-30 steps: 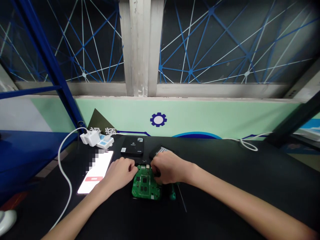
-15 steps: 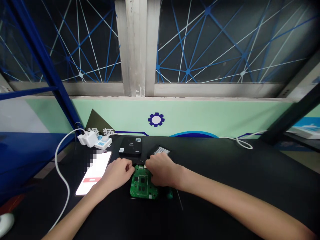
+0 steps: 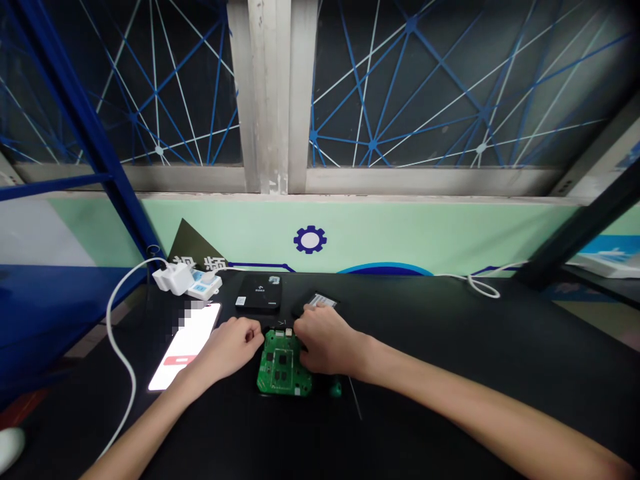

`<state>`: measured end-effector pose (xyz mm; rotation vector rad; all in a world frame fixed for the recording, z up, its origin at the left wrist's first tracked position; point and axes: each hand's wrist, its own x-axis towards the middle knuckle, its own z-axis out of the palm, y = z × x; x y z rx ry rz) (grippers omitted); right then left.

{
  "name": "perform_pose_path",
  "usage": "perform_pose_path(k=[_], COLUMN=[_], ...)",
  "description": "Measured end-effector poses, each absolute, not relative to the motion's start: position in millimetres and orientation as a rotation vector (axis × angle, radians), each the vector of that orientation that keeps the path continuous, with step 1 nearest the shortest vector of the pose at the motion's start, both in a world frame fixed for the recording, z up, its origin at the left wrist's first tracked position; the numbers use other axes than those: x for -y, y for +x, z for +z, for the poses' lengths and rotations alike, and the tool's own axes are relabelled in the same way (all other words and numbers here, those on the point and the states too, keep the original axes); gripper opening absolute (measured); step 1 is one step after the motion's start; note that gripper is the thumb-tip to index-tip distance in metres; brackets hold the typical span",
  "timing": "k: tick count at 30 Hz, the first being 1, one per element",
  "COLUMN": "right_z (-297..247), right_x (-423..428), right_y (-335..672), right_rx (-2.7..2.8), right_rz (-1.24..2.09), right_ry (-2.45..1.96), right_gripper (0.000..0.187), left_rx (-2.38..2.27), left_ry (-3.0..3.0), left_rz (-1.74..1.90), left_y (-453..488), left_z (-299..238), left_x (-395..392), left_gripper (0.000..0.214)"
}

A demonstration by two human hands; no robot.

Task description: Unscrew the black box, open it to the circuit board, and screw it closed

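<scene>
A green circuit board (image 3: 283, 365) lies flat on the black table in front of me. My right hand (image 3: 325, 340) covers its upper right corner, with the fingers curled over the edge. My left hand (image 3: 233, 347) rests just left of the board, its fingertips at the upper left corner, and shows nothing held. Right of the board lies a green-handled screwdriver (image 3: 336, 388) with a thin metal shaft. Above my right fingers sits a small black part with a silver label (image 3: 320, 301). A black box case (image 3: 259, 293) stands behind the board.
A lit smartphone (image 3: 183, 350) lies left of my left hand. Behind it are a white charger (image 3: 173, 278) on a power strip (image 3: 203, 285), with a white cable looping down the left. A blue metal shelf frame (image 3: 75, 127) rises at left; a wall and window stand behind.
The whole view has drifted slightly left. The hands and the board keep nearly the same places relative to each other.
</scene>
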<state>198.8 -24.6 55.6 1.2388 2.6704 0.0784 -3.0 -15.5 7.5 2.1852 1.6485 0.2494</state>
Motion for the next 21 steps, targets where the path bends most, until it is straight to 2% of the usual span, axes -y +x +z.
perform_pose_path(k=[10,21], right_z=[38.4,19.8], right_x=[14.7,16.4], right_y=[216.9,239.3], right_rx=[-2.833,-3.198], right_rz=[-0.021,-0.521], right_ry=[1.228,1.257], right_gripper=[0.014,0.011], left_rx=[-1.604,-1.554], left_ry=[2.162,2.193], left_rz=[0.224,0.242], left_y=[-7.3,-13.5], left_z=[11.2,3.3], left_x=[16.9,12.9], left_gripper=[0.024,0.021])
